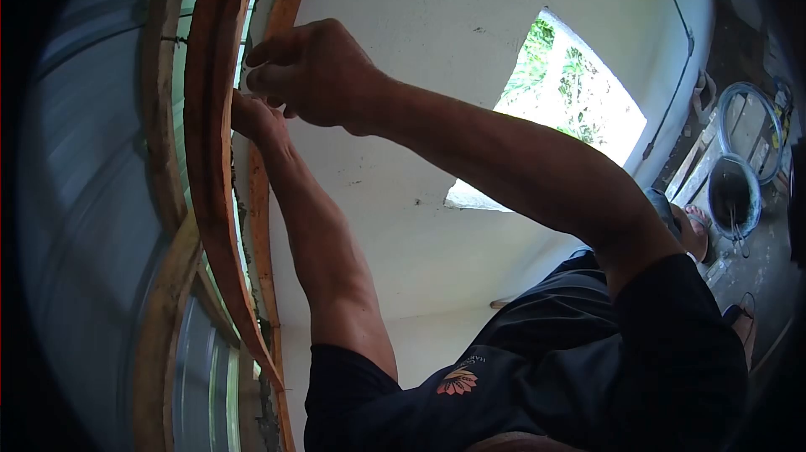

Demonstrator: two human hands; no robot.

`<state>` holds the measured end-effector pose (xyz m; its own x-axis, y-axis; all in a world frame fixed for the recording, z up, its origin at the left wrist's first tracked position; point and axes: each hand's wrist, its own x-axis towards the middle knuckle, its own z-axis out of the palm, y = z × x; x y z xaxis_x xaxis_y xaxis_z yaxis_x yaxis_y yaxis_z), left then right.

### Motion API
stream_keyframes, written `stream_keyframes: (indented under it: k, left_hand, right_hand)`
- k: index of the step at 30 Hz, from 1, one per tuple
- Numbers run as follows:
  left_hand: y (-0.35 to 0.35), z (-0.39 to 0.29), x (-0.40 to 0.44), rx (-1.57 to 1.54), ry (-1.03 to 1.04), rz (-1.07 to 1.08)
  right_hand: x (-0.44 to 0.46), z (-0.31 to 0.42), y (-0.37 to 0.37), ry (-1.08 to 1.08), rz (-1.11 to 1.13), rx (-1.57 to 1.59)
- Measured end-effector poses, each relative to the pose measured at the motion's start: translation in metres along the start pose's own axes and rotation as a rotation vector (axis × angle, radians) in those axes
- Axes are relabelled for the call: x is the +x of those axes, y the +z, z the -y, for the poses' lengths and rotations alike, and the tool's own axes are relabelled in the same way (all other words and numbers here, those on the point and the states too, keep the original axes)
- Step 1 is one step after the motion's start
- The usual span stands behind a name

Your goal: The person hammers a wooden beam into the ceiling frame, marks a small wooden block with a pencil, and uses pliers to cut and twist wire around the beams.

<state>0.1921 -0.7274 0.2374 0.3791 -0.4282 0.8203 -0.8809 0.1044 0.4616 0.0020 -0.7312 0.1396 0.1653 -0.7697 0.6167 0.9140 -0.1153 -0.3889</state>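
My right hand [315, 74] is raised beside a long reddish-brown wooden beam [210, 108]. Its thumb and index finger are closed in a pinch near the beam's edge, and whatever lies between them is too small to make out. Just beyond it, partly covered by the right hand, my left hand [262, 120] reaches up against the same edge. Most of the left fingers are hidden, so their grip does not show. A second wooden strip [262, 234] runs along the wall top, with a bright gap between it and the beam.
Corrugated metal roofing [92, 175] lies behind wooden rafters [164, 318]. The pale wall [395, 15] has a bright window opening [579, 83] with greenery outside. On the floor are a dark bucket [733, 192], a coiled clear hose [724, 116] and wooden slats [695, 162], near my feet.
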Motion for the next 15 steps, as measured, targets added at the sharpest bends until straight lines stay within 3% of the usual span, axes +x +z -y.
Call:
stream_keyframes:
  k: [4, 15]
  left_hand:
    - [0.014, -0.009, -0.014, 0.023, 0.093, -0.018]
    - [0.017, -0.007, -0.036, -0.088, 0.166, -0.104]
  right_hand:
    - [0.006, 0.003, 0.000, 0.018, 0.089, 0.107]
    - [0.024, -0.012, 0.005, -0.111, 0.116, 0.023]
